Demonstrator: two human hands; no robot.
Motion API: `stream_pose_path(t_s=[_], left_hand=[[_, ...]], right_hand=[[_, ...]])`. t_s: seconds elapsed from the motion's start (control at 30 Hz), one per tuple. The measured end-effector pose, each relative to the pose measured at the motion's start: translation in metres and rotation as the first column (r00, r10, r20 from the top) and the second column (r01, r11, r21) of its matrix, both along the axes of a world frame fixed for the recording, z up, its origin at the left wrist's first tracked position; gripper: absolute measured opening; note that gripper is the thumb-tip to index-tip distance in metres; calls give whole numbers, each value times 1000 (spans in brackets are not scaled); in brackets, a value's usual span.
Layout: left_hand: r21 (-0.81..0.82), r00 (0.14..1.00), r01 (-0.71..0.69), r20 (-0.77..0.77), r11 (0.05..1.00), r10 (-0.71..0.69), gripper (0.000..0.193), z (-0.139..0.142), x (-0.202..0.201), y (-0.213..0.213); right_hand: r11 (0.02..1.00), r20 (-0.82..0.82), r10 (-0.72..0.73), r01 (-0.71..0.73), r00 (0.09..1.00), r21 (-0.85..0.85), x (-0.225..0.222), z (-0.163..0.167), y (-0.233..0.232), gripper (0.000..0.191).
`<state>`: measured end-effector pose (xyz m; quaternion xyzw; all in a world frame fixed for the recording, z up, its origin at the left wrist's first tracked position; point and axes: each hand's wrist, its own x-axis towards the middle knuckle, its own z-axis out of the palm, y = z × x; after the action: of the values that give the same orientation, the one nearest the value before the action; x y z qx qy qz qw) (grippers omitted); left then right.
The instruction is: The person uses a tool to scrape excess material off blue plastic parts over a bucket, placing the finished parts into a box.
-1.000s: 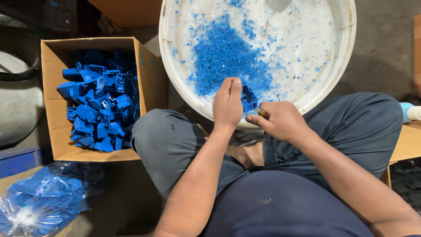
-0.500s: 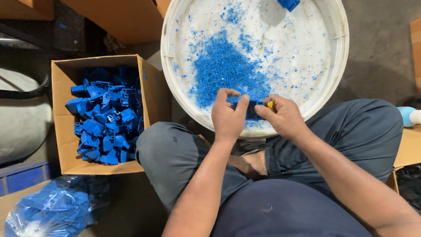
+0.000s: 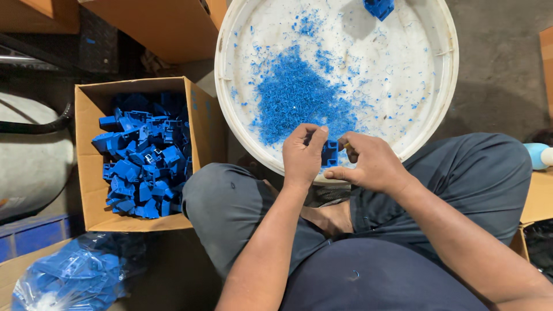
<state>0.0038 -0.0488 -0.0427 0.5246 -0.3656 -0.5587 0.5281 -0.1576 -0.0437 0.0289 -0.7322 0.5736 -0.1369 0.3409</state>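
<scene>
I sit cross-legged with a big white round tub (image 3: 443, 86) in front of my knees. My left hand (image 3: 302, 155) pinches a small blue plastic part (image 3: 329, 154) over the tub's near rim. My right hand (image 3: 371, 164) is closed beside the part, touching it, with a small yellowish tool tip showing at its fingers. A heap of blue plastic shavings (image 3: 299, 98) lies in the tub just beyond my hands. Another blue part (image 3: 378, 8) rests at the tub's far edge.
A cardboard box (image 3: 86, 173) full of blue plastic parts (image 3: 141, 158) stands to my left. A clear bag of blue parts (image 3: 75, 273) lies at lower left. More cardboard boxes (image 3: 155, 26) sit behind. A pale blue object (image 3: 538, 155) lies at the right edge.
The view has tilted down, so tub and box sit lower in the picture. My hands stayed together on the blue part at the tub's near rim, turning it slightly.
</scene>
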Motion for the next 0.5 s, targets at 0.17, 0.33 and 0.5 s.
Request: stream_pose_path(t_s=[0.17,0.33,0.5], left_hand=[[3,1000,15,4,1000,-15,19,-2,1,1],[-6,999,19,29,1000,-19,20,3,1,1],[-33,999,13,49,999,-11,20,2,1,0]], right_hand=[[1000,-88,20,-19,996,10,1,5,-1,66],[999,-97,-41,43,994,15,1,6,0,68],[1000,-136,23,-22,990,9,-2,1,0,65]])
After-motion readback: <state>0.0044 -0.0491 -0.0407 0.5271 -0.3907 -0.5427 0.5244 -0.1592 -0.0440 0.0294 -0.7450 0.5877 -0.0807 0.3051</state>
